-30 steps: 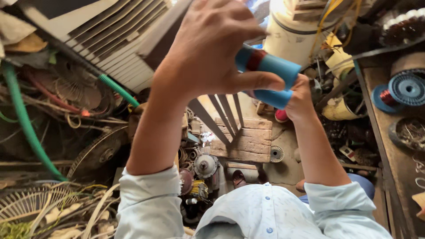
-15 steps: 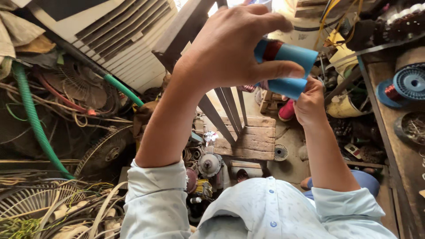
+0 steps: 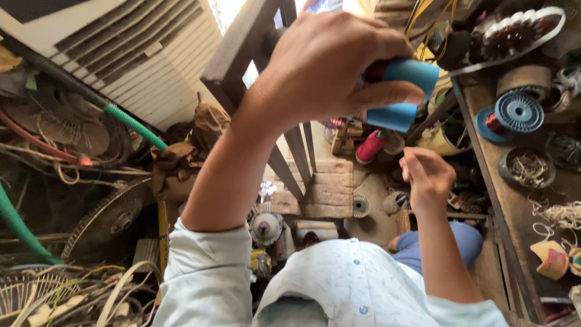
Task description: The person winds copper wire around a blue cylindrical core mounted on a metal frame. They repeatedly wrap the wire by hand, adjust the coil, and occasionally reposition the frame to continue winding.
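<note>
Head view, looking down past the person's pale shirt front. The left hand [image 3: 327, 66] is raised near the camera, fingers and thumb closed in a firm grip around a blue spool [image 3: 400, 91] with a dark red core showing at its end; the spool lies roughly level at upper centre, above the cluttered floor. The right hand [image 3: 426, 175] hangs lower and to the right, apart from the spool, its fingertips pinched together; whether a fine wire runs between them is probably too thin to tell. At right, a wooden worktop [image 3: 520, 206] carries a second blue reel [image 3: 511, 114]. At left stand a louvred white cooler casing [image 3: 139, 54], a green hose [image 3: 134, 126] and a fan guard [image 3: 109, 218].
</note>
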`<state>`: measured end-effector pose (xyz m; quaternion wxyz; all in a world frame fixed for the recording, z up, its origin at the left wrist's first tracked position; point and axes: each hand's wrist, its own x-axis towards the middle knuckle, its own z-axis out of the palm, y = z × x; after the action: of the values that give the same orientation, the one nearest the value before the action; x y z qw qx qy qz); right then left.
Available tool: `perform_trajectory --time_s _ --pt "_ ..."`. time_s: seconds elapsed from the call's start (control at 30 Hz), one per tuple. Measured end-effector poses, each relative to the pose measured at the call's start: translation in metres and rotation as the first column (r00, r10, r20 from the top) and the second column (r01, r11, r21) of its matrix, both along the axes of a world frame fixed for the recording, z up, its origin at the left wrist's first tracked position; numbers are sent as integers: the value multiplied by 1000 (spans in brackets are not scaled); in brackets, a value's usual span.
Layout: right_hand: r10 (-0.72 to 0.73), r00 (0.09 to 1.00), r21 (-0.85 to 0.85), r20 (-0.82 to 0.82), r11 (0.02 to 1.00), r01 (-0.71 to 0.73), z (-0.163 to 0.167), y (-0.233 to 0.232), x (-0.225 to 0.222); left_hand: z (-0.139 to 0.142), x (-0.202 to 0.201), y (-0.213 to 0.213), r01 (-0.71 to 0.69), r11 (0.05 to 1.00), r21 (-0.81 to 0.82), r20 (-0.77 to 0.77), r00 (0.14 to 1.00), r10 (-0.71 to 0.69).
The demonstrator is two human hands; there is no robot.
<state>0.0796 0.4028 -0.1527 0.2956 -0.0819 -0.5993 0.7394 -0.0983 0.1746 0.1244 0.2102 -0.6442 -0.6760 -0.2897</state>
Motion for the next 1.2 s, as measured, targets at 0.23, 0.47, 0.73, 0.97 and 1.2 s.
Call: perform_trajectory --time_s 0.23,0.47,0.73,0.97,1.2 --pt "-58 994 175 -88 982 73 -4 -11 63 -3 -4 -3 -24 999 -41 20 1000 25" --pt "36 943 437 -332 891 120 82 -14 86 -6 -7 -4 -7 1000 17 -8 1000 8" --pt "41 985 804 -170 584 114 186 -8 60 -1 0 -4 -42 999 8 13 999 41" --pt "33 994 901 102 421 -107 243 27 -36 -4 1 -10 34 997 67 119 992 -41" --pt "351 936 258 13 903 -342 143 50 -115 -11 2 -13 79 969 234 -52 996 -69"
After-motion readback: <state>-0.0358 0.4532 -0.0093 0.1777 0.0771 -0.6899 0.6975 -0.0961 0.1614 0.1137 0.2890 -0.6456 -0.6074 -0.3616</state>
